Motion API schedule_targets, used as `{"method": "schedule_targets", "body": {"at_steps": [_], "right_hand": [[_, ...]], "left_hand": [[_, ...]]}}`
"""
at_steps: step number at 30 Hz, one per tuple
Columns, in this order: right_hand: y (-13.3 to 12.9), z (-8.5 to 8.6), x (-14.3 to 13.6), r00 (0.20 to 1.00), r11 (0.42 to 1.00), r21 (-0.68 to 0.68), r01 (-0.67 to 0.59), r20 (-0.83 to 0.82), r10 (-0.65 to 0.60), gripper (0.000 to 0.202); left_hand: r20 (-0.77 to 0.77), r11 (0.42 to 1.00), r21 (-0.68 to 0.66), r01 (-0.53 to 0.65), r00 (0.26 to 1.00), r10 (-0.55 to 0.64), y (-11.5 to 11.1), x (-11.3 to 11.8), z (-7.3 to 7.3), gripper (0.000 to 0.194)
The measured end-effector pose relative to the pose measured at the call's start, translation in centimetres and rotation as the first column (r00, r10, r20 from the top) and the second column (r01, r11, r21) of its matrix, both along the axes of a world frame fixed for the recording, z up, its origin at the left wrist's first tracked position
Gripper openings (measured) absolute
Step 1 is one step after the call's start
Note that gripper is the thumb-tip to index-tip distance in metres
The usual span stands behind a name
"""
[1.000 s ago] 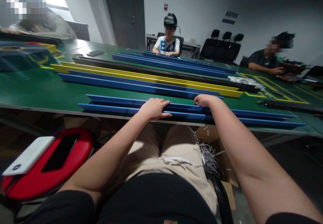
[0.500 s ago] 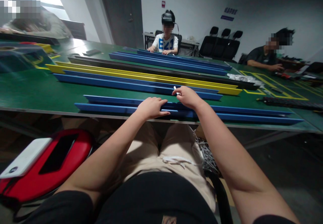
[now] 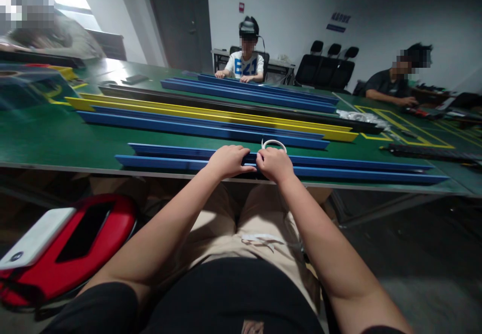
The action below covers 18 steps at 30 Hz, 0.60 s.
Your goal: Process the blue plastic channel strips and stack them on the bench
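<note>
At a long green table (image 3: 45,140), we are working over a blue channel (image 3: 165,162) that is lying along the near edge. Our left hand (image 3: 229,162) is resting across its middle, the thumb stretching apart from the fingers. Just beside it, our right hand (image 3: 275,165) is curling its fingers closed on a white strip (image 3: 276,142), which is looping up behind the knuckles. The hands are hiding the channel's middle, so we cannot tell whether the right fingertips are touching it.

Beyond, a second blue channel (image 3: 203,129), a yellow channel (image 3: 339,135) and a black channel (image 3: 150,95) are lying in a row, with more blue channels (image 3: 244,95) stretching between us and a co-worker (image 3: 244,69) sitting opposite. A crumpled plastic bag (image 3: 361,118) is lying by the black channel's right end. Another person (image 3: 64,35) is leaning at left, another at right. Beside us, a red stool (image 3: 124,216) is holding a phone (image 3: 85,231) and a flat white box (image 3: 37,236).
</note>
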State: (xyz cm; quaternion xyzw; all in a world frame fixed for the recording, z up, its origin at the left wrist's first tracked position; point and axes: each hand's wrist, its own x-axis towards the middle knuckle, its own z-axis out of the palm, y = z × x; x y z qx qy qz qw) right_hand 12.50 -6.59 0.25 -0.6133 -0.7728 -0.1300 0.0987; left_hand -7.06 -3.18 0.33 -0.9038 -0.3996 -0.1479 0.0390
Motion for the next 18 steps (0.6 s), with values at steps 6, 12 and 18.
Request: {"method": "schedule_targets", "body": {"at_steps": [6, 12, 18], "right_hand": [[-0.7, -0.3, 6.2, 0.999, 0.998, 0.053, 0.037, -0.003, -0.037, 0.043], [-1.4, -0.7, 15.1, 0.997, 0.995, 0.058, 0.082, -0.018, -0.082, 0.043], [-1.5, 0.5, 16.1, 0.961, 0.961, -0.015, 0.275, -0.042, -0.275, 0.053]], "left_hand": [[0.032, 0.997, -0.054, 0.057, 0.998, -0.055, 0.4, -1.3, 0.8, 0.072], [-0.035, 0.991, -0.131, -0.034, 0.999, 0.030, 1.6, -5.3, 0.5, 0.080], [-0.055, 0.994, -0.070, -0.084, 0.995, 0.081, 1.0, -2.8, -0.2, 0.074]]}}
